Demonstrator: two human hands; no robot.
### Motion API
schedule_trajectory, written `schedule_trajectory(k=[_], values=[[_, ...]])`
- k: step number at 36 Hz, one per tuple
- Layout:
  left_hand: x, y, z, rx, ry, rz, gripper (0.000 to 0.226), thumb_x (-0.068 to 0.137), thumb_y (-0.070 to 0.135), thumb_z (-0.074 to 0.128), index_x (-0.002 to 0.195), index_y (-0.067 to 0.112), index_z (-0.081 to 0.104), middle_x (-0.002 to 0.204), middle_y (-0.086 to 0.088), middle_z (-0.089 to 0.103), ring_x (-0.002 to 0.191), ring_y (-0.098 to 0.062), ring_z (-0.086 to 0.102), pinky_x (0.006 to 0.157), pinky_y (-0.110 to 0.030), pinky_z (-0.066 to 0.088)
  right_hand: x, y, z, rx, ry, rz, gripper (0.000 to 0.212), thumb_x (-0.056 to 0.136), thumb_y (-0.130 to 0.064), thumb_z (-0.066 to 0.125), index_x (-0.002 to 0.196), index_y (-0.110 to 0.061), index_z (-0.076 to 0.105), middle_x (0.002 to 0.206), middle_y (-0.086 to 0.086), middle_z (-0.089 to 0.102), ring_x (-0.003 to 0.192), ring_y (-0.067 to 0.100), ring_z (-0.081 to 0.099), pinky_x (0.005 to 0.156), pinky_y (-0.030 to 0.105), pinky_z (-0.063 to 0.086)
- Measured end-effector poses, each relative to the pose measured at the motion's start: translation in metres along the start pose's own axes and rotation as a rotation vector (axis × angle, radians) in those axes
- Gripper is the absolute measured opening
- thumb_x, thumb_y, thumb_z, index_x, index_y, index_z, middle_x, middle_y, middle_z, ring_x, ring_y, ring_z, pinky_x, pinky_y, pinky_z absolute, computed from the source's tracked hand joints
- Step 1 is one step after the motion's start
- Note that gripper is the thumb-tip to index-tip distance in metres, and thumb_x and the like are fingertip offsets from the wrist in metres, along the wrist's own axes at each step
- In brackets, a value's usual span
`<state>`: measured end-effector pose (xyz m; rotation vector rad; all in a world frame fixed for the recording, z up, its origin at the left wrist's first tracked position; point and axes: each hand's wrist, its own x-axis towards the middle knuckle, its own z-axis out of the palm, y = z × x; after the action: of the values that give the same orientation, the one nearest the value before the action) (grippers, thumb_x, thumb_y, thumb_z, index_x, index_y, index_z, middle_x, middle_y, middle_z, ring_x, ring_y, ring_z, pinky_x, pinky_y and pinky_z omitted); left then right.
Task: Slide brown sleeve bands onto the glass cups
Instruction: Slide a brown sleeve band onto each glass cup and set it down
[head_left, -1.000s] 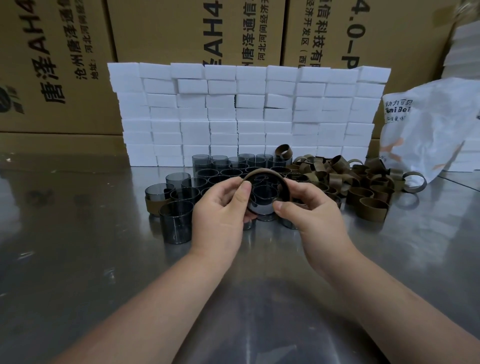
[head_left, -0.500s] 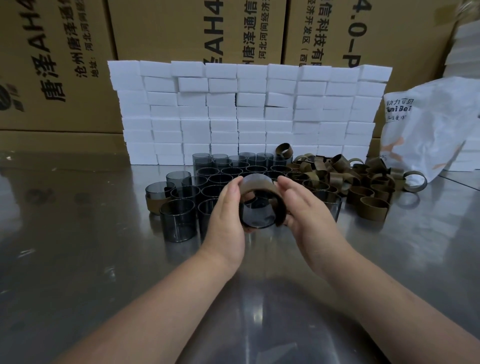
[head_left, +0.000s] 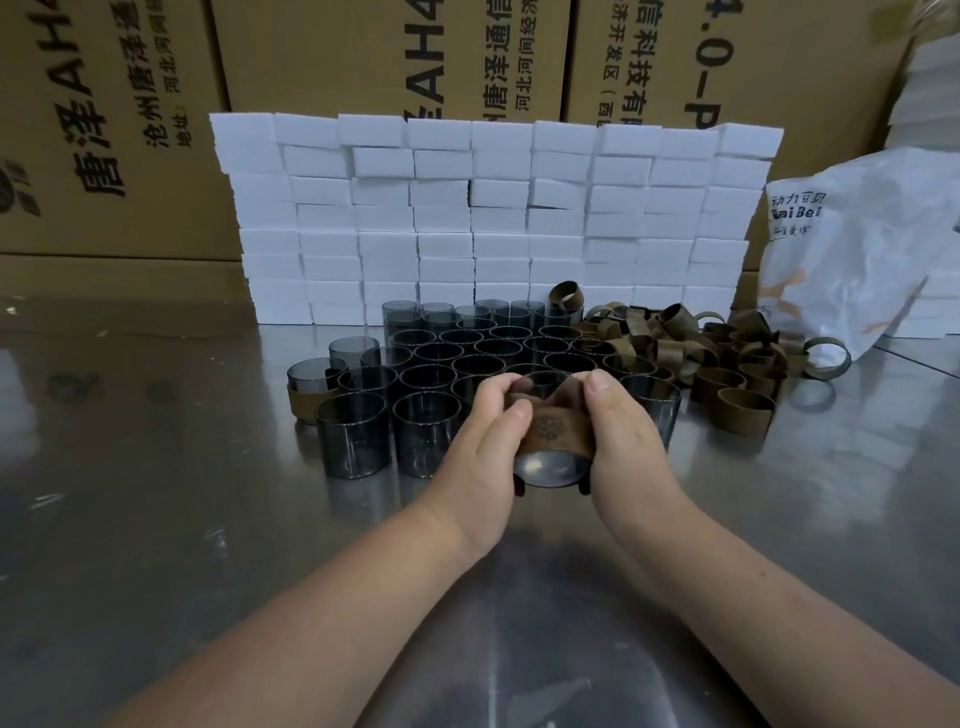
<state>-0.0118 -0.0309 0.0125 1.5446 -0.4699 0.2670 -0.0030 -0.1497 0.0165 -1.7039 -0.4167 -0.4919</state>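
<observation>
Now at the bench: a worker's left hand (head_left: 483, 447) and right hand (head_left: 623, 436) both wrap round one smoked glass cup (head_left: 550, 470), tipped w/ its base toward the camera, well in front of the wall of white foam blocks (head_left: 493, 218). A brown sleeve band (head_left: 558, 434) sits round the cup's body, embossed mark facing up. Both thumbs press on the band, fingers curled round the sides. A strip of bare glass shows below the band, so it is prob. partway on, not yet seated.

Bare cups (head_left: 457, 353) stand packed at the wall's foot. Loose bands (head_left: 727, 364) lie heaped toward the wall's right end, beside a white bag (head_left: 857, 249). One banded cup (head_left: 306, 400) stands out front toward the wall's left end.

Handling: the glass is rigid and smooth, prob. slippery, and breakable over the steel table (head_left: 156, 519), so grip the sides, not the rim. The band looks soft, leather-like and snug. Push evenly w/ both thumbs, or it may skew and jam.
</observation>
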Motion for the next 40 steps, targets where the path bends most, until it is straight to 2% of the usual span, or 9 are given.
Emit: schedule_trajectory(k=[3,5,10,13,16,20,25,31,40], values=[[-0.0015,0.004,0.0007,0.007,0.026,-0.011,0.026,0.079,0.045,0.037,0.091,0.026,0.049,0.102,-0.013,0.058,0.096,-0.032,0.055,0.087,-0.047,0.045,-0.0002,0.0024,0.0012,-0.012,-0.017,0.002,0.054,0.073,-0.063,0.027,0.075,-0.016,0.052,0.07,-0.004,0.053,0.062,0.006,0.046,0.059,0.026,0.034],[-0.003,0.0051,0.001,0.032,0.058,-0.008,0.031,0.079,0.046,0.037,0.09,0.02,0.049,0.098,-0.015,0.057,0.096,-0.036,0.054,0.086,-0.048,0.044,-0.0009,0.0036,0.0016,-0.018,-0.031,-0.002,0.05,0.073,-0.063,0.028,0.073,-0.018,0.051,0.066,-0.012,0.052,0.061,0.004,0.045,0.059,0.026,0.033],[-0.0051,0.0077,0.0045,0.021,0.12,0.055,0.036,0.079,0.044,0.035,0.09,0.014,0.053,0.097,-0.01,0.055,0.095,-0.026,0.053,0.089,-0.042,0.044,-0.0024,0.0031,0.0032,0.011,-0.051,-0.003,0.048,0.074,-0.063,0.031,0.072,-0.019,0.05,0.066,-0.01,0.049,0.063,0.007,0.045,0.057,0.026,0.034],[-0.0058,0.0088,0.0066,-0.109,0.163,0.029,0.037,0.079,0.043,0.036,0.085,0.011,0.054,0.083,-0.002,0.056,0.079,-0.012,0.054,0.073,-0.028,0.046,-0.0028,0.0029,0.0039,0.014,-0.071,-0.002,0.048,0.073,-0.064,0.032,0.072,-0.019,0.049,0.068,-0.006,0.049,0.063,0.01,0.045,0.057,0.027,0.034],[-0.005,0.0087,0.0086,-0.236,0.208,-0.022,0.029,0.086,0.039,0.044,0.078,0.012,0.053,0.078,-0.003,0.054,0.075,-0.013,0.053,0.07,-0.026,0.046,-0.0033,0.0034,0.0048,0.012,-0.072,-0.011,0.046,0.074,-0.063,0.032,0.068,-0.019,0.046,0.066,-0.004,0.046,0.061,0.012,0.043,0.057,0.028,0.033],[-0.0015,0.005,0.0087,-0.365,0.262,-0.099,0.037,0.095,0.035,0.035,0.068,0.016,0.053,0.067,0.002,0.053,0.062,-0.009,0.052,0.055,-0.017,0.045,-0.0029,0.0048,0.0063,0.003,-0.063,-0.009,0.046,0.074,-0.063,0.032,0.064,-0.02,0.042,0.064,-0.002,0.043,0.061,0.015,0.04,0.058,0.031,0.032],[-0.0012,0.0048,0.009,-0.418,0.266,-0.137,0.045,0.095,0.037,0.036,0.055,0.019,0.049,0.055,0.005,0.05,0.051,-0.007,0.05,0.05,-0.017,0.044,-0.0027,0.0053,0.007,0.011,-0.067,-0.053,0.042,0.077,-0.061,0.032,0.062,-0.023,0.04,0.062,-0.006,0.04,0.059,0.012,0.038,0.057,0.03,0.03],[-0.0015,0.006,0.0089,-0.443,0.292,-0.213,0.037,0.094,0.037,0.04,0.063,0.017,0.044,0.057,0.003,0.048,0.045,-0.006,0.05,0.044,-0.013,0.041,-0.0029,0.0059,0.0074,0.03,-0.082,-0.056,0.04,0.077,-0.061,0.034,0.06,-0.026,0.041,0.06,-0.008,0.039,0.058,0.011,0.036,0.058,0.03,0.03],[-0.0018,0.0071,0.0086,-0.352,0.308,-0.208,0.039,0.094,0.038,0.039,0.06,0.019,0.043,0.058,0.004,0.043,0.053,-0.01,0.044,0.053,-0.024,0.041,-0.0045,0.0021,0.0054,0.03,-0.108,-0.057,0.036,0.077,-0.059,0.034,0.055,-0.033,0.044,0.054,-0.012,0.042,0.054,0.004,0.036,0.057,0.028,0.03]])
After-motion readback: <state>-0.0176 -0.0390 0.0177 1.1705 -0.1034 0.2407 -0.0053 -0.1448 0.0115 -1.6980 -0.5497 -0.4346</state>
